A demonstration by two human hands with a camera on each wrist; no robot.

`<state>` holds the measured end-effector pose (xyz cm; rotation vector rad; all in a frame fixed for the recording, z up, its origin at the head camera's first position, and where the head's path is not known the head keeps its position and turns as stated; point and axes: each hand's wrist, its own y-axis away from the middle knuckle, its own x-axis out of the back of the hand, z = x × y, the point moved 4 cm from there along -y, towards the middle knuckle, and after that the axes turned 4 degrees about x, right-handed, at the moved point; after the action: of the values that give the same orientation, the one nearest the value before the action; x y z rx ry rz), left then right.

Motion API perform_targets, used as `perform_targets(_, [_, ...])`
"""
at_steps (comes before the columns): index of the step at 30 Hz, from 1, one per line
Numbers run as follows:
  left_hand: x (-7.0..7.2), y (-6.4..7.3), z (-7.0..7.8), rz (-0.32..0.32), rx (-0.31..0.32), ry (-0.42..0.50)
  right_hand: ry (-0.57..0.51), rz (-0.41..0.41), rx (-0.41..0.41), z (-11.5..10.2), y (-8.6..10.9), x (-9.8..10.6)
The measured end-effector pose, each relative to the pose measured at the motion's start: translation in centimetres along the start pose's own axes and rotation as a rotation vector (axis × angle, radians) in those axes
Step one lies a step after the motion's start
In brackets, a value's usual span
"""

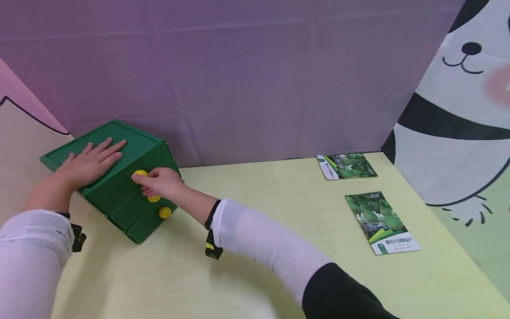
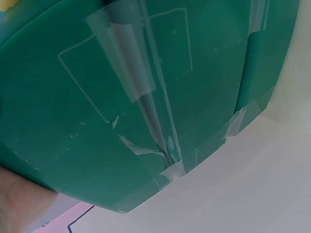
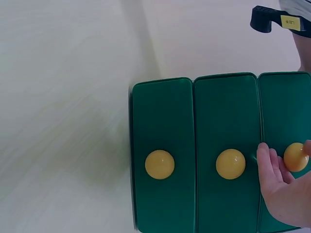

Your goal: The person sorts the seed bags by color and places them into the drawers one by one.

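Observation:
A green three-drawer cabinet [image 1: 119, 197] stands at the left of the table, each drawer front carrying a round yellow knob. My left hand [image 1: 89, 165] rests on the cabinet's top with its fingers spread. Thumb and fingers of my right hand [image 1: 165, 181] pinch the top drawer's knob [image 3: 293, 157]. Below it, the middle knob [image 3: 231, 164] and the bottom knob [image 3: 159, 164] are untouched. All drawer fronts look flush. In the left wrist view, clear tape [image 2: 131, 58] covers parts of the cabinet's side, and only a bit of the left hand shows.
Two leaflets with green fruit pictures lie on the pale table [image 1: 255, 212] at the right: a farther leaflet [image 1: 350, 166] by the back wall and a nearer leaflet [image 1: 380, 221]. A purple wall covering [image 1: 247, 79] rises behind the table, and a panda-print panel [image 1: 458, 106] borders its right.

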<state>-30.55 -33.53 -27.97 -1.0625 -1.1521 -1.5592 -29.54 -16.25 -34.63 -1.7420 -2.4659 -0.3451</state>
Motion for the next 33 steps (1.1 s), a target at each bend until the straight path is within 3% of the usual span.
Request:
perform_targets(5, [0.0,-0.1,0.1,0.002,0.0,-0.002,0.051,0.032,0.009,0.0,0.1,0.3])
perform_targets(10, [-0.1,-0.1,0.2,0.004,0.004,-0.003,0.099,0.006,0.057,0.1,0.5,0.8])
perform_targets(19, [0.0,0.3,0.2,0.004,0.009,0.012,0.484,-0.014,0.279,-0.1,2.0,2.3])
perform_targets(33, [0.0,0.5,0.4,0.023,-0.008,0.04,0.588,-0.06,0.401,0.7,4.7,4.6])
